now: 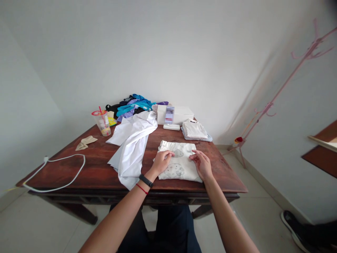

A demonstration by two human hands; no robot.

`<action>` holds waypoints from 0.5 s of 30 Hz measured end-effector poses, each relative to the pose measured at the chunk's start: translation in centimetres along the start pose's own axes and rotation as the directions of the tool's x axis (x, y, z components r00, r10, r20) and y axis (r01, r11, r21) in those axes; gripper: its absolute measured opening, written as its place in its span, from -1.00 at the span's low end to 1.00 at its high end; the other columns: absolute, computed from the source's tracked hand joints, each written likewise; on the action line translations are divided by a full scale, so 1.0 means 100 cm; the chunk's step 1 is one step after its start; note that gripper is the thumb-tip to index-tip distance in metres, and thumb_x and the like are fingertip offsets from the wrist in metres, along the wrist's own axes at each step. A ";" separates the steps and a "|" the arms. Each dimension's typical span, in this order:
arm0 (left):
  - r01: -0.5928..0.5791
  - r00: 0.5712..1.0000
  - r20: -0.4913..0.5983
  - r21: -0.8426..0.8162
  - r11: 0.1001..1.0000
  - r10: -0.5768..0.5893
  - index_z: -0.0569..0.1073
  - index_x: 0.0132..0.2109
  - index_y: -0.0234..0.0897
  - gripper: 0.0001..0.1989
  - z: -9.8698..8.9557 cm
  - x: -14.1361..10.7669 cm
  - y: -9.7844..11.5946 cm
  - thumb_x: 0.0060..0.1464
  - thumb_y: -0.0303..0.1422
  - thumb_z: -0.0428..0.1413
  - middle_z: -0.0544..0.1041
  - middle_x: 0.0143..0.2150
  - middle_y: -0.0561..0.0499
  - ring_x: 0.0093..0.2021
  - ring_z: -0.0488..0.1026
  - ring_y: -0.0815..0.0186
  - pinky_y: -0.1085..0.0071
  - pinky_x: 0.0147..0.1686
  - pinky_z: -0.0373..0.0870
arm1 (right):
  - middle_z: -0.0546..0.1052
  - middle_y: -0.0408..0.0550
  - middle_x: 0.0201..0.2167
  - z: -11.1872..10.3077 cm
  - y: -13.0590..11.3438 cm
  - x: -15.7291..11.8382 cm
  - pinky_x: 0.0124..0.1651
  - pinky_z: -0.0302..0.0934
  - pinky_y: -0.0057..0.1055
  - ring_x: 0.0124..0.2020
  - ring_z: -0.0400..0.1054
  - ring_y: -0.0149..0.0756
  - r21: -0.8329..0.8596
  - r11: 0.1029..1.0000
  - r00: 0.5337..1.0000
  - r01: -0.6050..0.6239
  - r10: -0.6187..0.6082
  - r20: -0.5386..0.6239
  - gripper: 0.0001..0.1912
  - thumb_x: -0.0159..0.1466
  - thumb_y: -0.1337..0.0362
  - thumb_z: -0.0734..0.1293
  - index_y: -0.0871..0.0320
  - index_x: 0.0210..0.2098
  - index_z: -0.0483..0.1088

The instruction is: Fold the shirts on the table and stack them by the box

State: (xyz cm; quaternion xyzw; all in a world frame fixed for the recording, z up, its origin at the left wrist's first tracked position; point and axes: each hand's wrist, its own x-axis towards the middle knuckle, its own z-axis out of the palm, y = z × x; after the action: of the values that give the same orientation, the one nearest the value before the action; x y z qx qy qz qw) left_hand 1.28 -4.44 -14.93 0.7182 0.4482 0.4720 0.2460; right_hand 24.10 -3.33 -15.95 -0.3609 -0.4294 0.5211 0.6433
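Observation:
A cream garment with grey animal prints [181,170] lies folded into a near-rectangle at the table's front, right of the middle. My left hand [163,161] rests on its left part, fingers curled together; whether cloth is pinched in them is hidden. On the right part, my right hand [201,163] is over the fabric with its fingers apart, holding nothing. A long white garment [135,149] lies loosely spread to the left of the folded one. Behind on the right, folded light clothes [195,129] form a small stack.
On the wooden table [100,168] are a white box [181,114], a heap of blue and purple clothes [137,104], a plastic cup [103,124], a beige cloth [85,143] and a white cable [58,189]. A pink coat stand [284,82] leans at the right.

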 end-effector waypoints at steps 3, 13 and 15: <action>-0.003 1.000 -0.006 -0.004 1.000 0.003 0.62 -0.17 -0.21 -0.70 -0.001 0.000 0.001 0.30 -0.36 -0.03 0.67 -0.14 -0.02 -0.07 0.58 0.19 0.30 0.01 0.44 | 0.54 -0.12 -0.54 0.001 -0.001 0.000 -0.13 0.34 -0.27 -0.39 0.47 -0.24 -0.024 1.000 1.000 0.009 -0.009 -0.001 -0.66 0.18 -0.02 0.44 0.11 -0.23 0.54; 0.011 1.000 -0.021 -0.009 1.000 -0.012 0.62 -0.19 -0.21 -0.71 -0.001 -0.001 0.003 0.30 -0.36 -0.02 0.67 -0.15 -0.02 -0.08 0.58 0.19 0.30 0.01 0.44 | 0.54 -0.12 -0.55 0.003 -0.001 0.001 -0.14 0.34 -0.28 -0.42 0.45 -0.25 -0.029 1.000 1.000 0.012 -0.012 -0.008 -0.62 0.18 -0.04 0.44 0.13 -0.21 0.53; 0.019 1.000 -0.016 -0.006 1.000 -0.019 0.62 -0.19 -0.21 -0.71 -0.001 0.000 0.003 0.29 -0.35 -0.02 0.67 -0.15 -0.03 -0.07 0.58 0.18 0.29 0.02 0.44 | 0.54 -0.11 -0.54 0.004 -0.002 -0.002 -0.14 0.34 -0.26 -0.42 0.45 -0.24 -0.077 0.996 0.999 0.038 -0.039 -0.015 -0.61 0.21 -0.06 0.40 0.13 -0.20 0.52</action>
State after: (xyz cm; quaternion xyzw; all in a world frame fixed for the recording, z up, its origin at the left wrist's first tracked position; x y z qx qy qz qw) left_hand 1.32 -4.58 -14.70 0.7092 0.4556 0.4768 0.2491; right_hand 23.80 -3.51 -15.65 -0.3814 -0.4505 0.4886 0.6425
